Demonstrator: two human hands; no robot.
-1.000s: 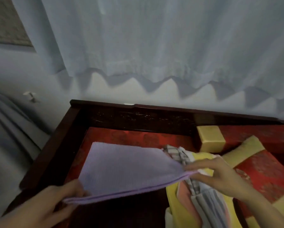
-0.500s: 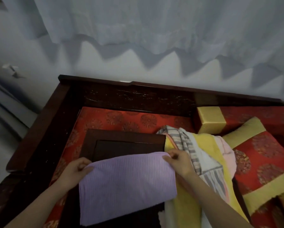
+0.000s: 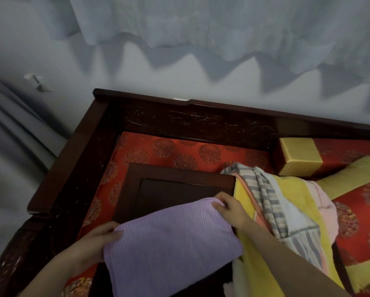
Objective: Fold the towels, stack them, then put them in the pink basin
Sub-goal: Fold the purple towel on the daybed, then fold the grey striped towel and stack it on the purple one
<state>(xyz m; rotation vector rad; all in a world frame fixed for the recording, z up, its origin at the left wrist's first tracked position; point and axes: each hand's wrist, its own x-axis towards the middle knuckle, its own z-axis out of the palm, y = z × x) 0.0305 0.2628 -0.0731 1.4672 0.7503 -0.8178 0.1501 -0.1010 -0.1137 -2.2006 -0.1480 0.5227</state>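
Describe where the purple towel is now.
In the head view, the purple towel lies bottom centre on the dark wooden table, gripped at its far corners by the left hand and right hand, beside the towel heap on its right.

Pale curtain [image 3: 222,24] above dark wooden daybed [image 3: 77,146]

L hand [image 3: 95,241], R hand [image 3: 231,209] fwd, both pinch-grip on towel [image 3: 169,245]
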